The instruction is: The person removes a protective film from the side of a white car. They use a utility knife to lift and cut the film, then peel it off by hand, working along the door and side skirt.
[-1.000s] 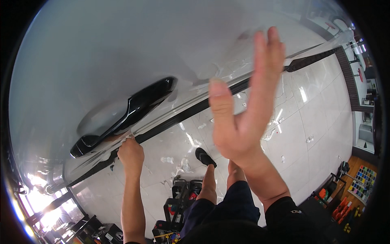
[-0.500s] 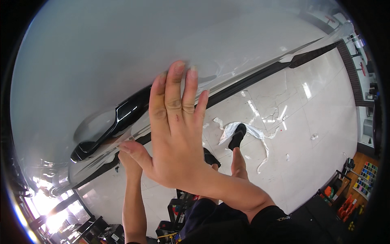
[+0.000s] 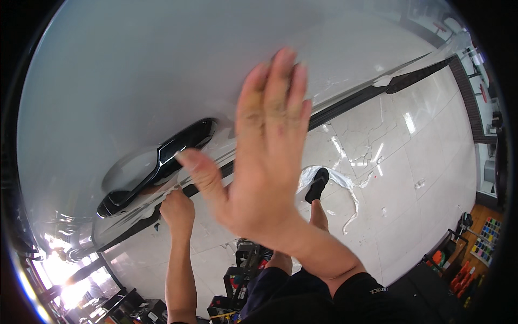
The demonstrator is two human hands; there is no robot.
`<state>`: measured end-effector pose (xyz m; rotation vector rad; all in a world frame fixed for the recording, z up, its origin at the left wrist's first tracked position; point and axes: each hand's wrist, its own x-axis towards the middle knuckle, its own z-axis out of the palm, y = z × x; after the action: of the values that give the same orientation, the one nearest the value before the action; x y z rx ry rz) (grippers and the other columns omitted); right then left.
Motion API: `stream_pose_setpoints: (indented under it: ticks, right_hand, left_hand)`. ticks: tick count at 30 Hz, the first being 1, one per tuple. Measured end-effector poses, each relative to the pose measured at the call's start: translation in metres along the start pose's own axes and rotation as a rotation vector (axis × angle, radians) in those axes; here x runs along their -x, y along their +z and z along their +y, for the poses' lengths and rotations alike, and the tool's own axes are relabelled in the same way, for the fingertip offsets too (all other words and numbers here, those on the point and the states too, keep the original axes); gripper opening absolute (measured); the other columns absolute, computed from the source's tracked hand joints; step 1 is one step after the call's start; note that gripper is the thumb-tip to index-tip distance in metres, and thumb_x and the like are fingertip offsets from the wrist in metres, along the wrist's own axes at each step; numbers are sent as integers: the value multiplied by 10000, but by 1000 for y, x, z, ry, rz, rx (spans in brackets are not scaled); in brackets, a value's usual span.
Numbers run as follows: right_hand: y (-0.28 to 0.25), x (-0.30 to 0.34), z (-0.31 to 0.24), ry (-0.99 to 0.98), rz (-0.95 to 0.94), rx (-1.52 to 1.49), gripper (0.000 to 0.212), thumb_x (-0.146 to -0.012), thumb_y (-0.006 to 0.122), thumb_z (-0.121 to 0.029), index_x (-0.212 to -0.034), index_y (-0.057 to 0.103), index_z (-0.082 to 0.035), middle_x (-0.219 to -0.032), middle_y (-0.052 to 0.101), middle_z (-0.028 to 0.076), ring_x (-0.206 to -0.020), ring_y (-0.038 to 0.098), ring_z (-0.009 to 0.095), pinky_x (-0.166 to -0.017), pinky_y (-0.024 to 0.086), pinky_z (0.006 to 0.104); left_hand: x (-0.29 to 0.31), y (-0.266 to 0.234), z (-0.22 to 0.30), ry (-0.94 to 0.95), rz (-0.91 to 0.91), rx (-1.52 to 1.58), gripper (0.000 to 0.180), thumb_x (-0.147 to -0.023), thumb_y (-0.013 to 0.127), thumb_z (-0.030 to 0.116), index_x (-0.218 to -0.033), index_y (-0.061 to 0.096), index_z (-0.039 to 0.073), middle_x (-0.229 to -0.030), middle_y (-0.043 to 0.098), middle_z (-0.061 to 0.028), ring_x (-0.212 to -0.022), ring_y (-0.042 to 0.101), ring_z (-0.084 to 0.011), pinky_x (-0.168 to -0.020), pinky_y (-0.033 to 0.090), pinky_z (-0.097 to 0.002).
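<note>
A glossy grey car body panel [image 3: 162, 65] fills the upper part of the view, with a black door handle [image 3: 183, 148] set in a rounded recess. My right hand [image 3: 270, 156] lies over the panel to the right of the handle, fingers stretched out and thumb spread, slightly blurred by motion. It holds nothing. Below the handle, at the panel's lower edge, is my left hand [image 3: 177, 210], its fingers curled closed. What it pinches, if anything, is hidden. A dark trim strip [image 3: 345, 105] runs along that edge and passes behind my right hand.
Crumpled whitish film [image 3: 340, 178] lies on the tiled floor [image 3: 415, 156] beside my dark-shod foot [image 3: 318, 186]. A tool cart [image 3: 237, 281] stands near my legs. At the lower right are a dark case [image 3: 421, 291] and a rack of coloured items [image 3: 485, 240].
My right hand has moved right and upward across the panel, uncovering the handle's far end. My left hand has come slightly right, and its closed fingers now show more clearly.
</note>
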<state>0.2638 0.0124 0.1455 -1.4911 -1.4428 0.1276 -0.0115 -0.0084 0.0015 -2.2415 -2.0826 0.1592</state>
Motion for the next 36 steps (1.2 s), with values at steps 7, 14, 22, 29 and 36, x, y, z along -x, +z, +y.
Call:
stream_pose_setpoints:
  ticks: [7, 14, 22, 29, 36]
  right_hand:
    - [-1, 29, -16, 20, -231, -98, 898, -981, 531, -516, -1533, 276, 145, -1649, 131, 338, -1536, 74, 526, -1116, 62, 772]
    - [-45, 11, 24, -30, -76, -136, 894, -1002, 569, -441, -1551, 189, 153, -1638, 137, 357, -1515, 74, 563, -1225, 81, 586]
    - [17, 5, -14, -5, 49, -123, 950, -1015, 434, -568, -1562, 139, 150, -1556, 130, 487, -1462, 108, 654, -1125, 113, 751]
    - [18, 21, -43, 31, -110, -176, 990, -980, 515, -559, -1564, 130, 142, -1542, 147, 496, -1463, 99, 654, -1123, 115, 763]
    - [-30, 30, -17, 11, -265, -472, 928, -969, 629, -396, -1568, 149, 125, -1571, 232, 416, -1489, 190, 570, -1147, 177, 710]
  left_hand:
    - [2, -3, 0, 78, 4, 7, 276, -870, 665, 238, -725, 671, 3, -745, 704, -204, -709, 723, -390, -640, 581, -450]
    - [-4, 0, 6, -46, -68, -125, 312, -953, 578, 156, -712, 685, -10, -754, 710, -235, -709, 728, -392, -650, 587, -454]
    - [-2, 1, 1, -16, 47, 17, 246, -916, 591, 138, -731, 680, 2, -753, 703, -225, -704, 719, -396, -647, 581, -466]
    - [-10, 3, -5, 11, 42, -7, 177, -868, 604, 112, -745, 681, 9, -756, 699, -223, -709, 716, -400, -650, 580, -476]
    - [-9, 6, -4, 61, 9, -22, 112, -820, 618, 86, -759, 681, 16, -759, 695, -222, -715, 712, -405, -653, 578, -485]
